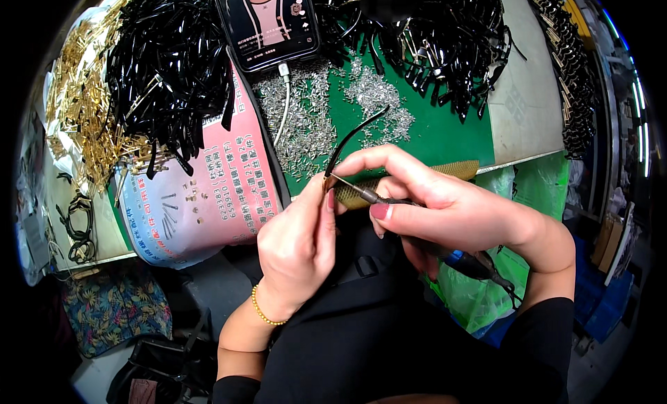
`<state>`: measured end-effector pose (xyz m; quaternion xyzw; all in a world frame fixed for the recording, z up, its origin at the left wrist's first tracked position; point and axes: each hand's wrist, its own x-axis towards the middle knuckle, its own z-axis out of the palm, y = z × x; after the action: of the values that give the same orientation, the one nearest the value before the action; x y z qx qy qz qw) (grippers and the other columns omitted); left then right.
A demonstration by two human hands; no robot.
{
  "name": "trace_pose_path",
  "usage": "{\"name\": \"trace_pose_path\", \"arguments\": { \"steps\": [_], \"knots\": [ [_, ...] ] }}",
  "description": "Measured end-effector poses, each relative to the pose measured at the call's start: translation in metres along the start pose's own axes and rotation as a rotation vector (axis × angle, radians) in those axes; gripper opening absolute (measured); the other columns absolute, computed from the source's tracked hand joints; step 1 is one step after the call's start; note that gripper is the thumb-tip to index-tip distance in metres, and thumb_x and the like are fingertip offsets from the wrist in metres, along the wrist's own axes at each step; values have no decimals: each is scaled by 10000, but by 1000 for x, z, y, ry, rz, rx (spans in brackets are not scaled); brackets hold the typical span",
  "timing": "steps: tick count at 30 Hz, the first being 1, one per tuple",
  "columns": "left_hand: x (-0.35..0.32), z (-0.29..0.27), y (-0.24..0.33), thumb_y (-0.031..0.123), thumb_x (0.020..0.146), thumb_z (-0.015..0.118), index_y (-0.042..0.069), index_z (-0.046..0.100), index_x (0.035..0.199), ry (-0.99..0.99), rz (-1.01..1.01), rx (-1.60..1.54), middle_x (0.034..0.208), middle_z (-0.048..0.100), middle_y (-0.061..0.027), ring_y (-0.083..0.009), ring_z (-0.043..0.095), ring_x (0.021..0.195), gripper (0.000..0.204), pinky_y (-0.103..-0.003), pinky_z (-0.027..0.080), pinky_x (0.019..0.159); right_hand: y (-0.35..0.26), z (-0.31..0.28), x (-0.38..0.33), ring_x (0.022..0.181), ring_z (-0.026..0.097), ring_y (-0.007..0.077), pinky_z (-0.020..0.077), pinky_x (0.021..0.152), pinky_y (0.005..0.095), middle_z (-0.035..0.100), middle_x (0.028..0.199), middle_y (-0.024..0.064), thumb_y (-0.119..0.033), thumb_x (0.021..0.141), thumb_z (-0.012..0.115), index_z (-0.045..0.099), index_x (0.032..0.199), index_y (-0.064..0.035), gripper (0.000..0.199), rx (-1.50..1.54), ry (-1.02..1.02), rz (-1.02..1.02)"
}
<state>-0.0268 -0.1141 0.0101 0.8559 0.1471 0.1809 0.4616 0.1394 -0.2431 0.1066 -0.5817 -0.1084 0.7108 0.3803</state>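
The left hand (295,241), low centre of the frame, has thumb and forefinger pinched on the lower end of a black temple (347,144); the temple curves up toward the middle of the frame. A gold bracelet (258,308) circles that wrist. Right of centre, the right hand (445,206) has thumb and fingers closed around a driver (472,265), whose thin tip meets the temple's lower end, beside the left fingertips. A green bag (467,301) hangs below the right forearm.

Behind the hands, a mesh strip (451,170) lies along the edge of the green mat (455,136). Left of centre is a pink and blue sheet (243,195) with a few small bits on it. Silver pins (302,126) are spread over the mat; above them sits a phone (269,29) with a white cable (285,102). Black temples heap at upper left (167,70) and upper right (445,43); gold parts (82,91) pile at the far left.
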Motion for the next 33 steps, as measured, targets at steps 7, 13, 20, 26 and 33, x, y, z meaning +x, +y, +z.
{"name": "trace_pose_path", "arguments": {
  "steps": [7, 13, 20, 26, 33],
  "knots": [
    [0, 4, -10, -41, 845, 701, -71, 643, 1201, 83, 286, 175, 823, 698, -135, -226, 686, 665, 362, -323, 531, 584, 8, 8, -3, 564, 574, 148, 493, 483, 297, 571, 935, 79, -145, 1018, 531, 313, 1379, -17, 441, 70, 57, 42],
    [-9, -50, -6, -54, 969, 547, -77, 572, 1251, 200, -211, -161, 913, 737, -129, -165, 723, 725, 285, -262, 572, 653, -6, 23, 29, 848, 658, 415, 536, 694, 461, 624, 970, 225, -196, 945, 639, 481, 1217, 7, 374, -968, 317, -596],
    [-10, -75, -23, -17, 972, 462, -27, 427, 1090, 349, -84, -450, 964, 700, -212, -205, 699, 857, 124, -321, 550, 834, -74, 53, 149, 752, 688, 346, 578, 599, 409, 636, 857, 195, -39, 724, 652, 618, 834, 67, 156, -1501, 737, -1035],
    [7, -171, -85, 40, 928, 632, -18, 657, 1048, 640, -301, 479, 956, 592, -87, -191, 553, 821, 136, -307, 460, 751, -76, 48, 97, 705, 588, 284, 497, 631, 397, 591, 856, 131, -96, 875, 685, 510, 977, -2, 223, -1187, 477, -767],
    [16, -191, -101, 14, 925, 640, -31, 603, 1047, 328, -270, 618, 936, 606, -153, -284, 609, 850, 135, -360, 483, 806, -20, 8, -20, 944, 658, 137, 513, 890, 281, 695, 1002, 64, -23, 792, 784, 671, 1040, 25, 277, -433, 493, -464]
  ]
}}
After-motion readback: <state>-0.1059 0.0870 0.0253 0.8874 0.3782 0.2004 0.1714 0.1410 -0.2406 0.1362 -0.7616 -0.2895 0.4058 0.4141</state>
